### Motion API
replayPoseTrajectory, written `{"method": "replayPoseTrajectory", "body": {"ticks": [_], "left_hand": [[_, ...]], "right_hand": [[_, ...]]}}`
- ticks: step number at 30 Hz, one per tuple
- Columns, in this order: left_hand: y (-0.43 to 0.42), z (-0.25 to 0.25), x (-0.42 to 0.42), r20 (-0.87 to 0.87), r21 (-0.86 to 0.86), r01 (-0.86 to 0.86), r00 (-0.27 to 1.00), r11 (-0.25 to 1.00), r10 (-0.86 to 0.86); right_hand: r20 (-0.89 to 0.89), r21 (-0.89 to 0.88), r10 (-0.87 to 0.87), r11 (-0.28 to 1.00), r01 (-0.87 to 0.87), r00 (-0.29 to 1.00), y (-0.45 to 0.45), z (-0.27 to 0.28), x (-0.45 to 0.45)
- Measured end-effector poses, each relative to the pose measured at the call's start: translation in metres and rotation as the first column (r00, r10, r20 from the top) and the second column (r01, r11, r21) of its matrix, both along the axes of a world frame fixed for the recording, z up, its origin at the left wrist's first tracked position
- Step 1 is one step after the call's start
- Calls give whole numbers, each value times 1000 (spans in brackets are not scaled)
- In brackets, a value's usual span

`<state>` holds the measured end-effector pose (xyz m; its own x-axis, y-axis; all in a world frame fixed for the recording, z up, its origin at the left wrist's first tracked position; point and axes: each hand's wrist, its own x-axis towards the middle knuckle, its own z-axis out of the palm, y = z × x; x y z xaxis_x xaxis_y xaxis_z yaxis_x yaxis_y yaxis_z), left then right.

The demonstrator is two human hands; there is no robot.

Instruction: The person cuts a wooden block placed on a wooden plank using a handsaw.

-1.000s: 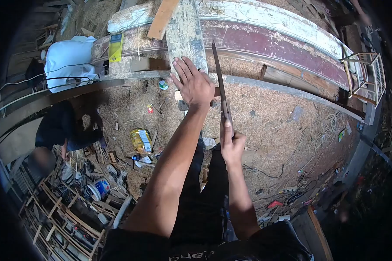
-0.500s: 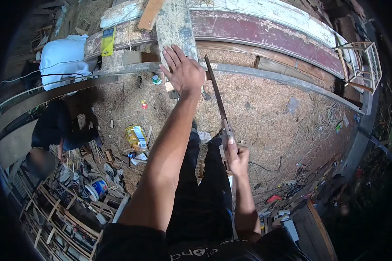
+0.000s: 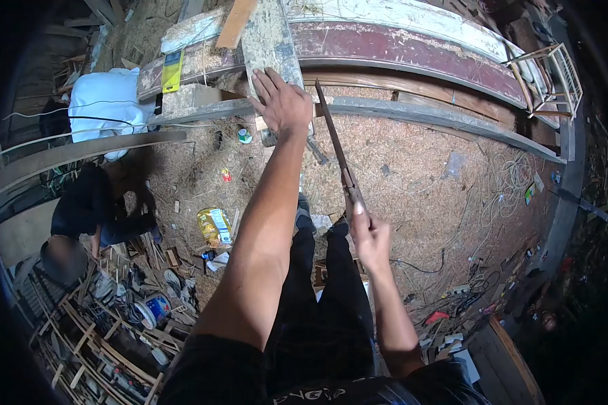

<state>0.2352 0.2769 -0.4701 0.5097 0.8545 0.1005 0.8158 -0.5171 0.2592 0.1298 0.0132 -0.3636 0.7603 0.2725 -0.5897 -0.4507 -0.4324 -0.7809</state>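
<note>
My left hand (image 3: 285, 104) lies flat with fingers stretched out on a worn, paint-spattered plank (image 3: 271, 47). Under its palm is a small strip of wood (image 3: 261, 123), mostly covered by the hand. My right hand (image 3: 373, 237) is wrapped round the handle of a handsaw (image 3: 334, 133). The saw's narrow dark blade points forward, its tip just right of the plank and beside my left hand. Whether the teeth touch the strip, I cannot tell. Below the plank's near end, a hammer-like tool (image 3: 317, 152) is partly hidden by my left wrist.
A long maroon and white bench (image 3: 398, 50) crosses the far side, with a grey rail (image 3: 425, 116) before it. A yellow packet (image 3: 171, 71) hangs at left. Another person (image 3: 91, 202) crouches among wood scraps. A small wooden frame (image 3: 554, 81) stands at right.
My right hand and the saw have moved slightly forward, away from my body. My left hand stays on the plank. The whole view has shifted a little.
</note>
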Motion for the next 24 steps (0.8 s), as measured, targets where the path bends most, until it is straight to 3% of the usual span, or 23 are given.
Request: {"method": "replayPoseTrajectory", "body": {"ticks": [2,4,5,8,10,13,17,24], "left_hand": [[3,-6,-2,-5,28,16,1000,999,-16],[7,-17,-3,-10,56,39,999,998,-39],[1,2,-1,3,7,13,1000,1000,-13],[1,-3,-1,38,32,9,999,999,-11],[8,-9,0,-7,52,26,1000,998,-25],[3,-7,2,-26,12,-9,1000,1000,9],[0,-1,3,-23,5,-18,1000,1000,18],[1,-5,3,-9,23,-12,1000,1000,12]], "right_hand": [[32,-68,22,998,-20,999,12,48,-1],[183,57,-74,996,64,980,8,91,-1],[316,108,-104,991,73,943,9,112,1],[333,403,-293,903,146,896,6,112,10],[296,173,-183,976,136,937,16,100,22],[276,71,-50,997,31,960,24,42,21],[271,30,-120,993,116,955,28,-15,2],[178,67,-199,979,190,964,18,-36,-6]]}}
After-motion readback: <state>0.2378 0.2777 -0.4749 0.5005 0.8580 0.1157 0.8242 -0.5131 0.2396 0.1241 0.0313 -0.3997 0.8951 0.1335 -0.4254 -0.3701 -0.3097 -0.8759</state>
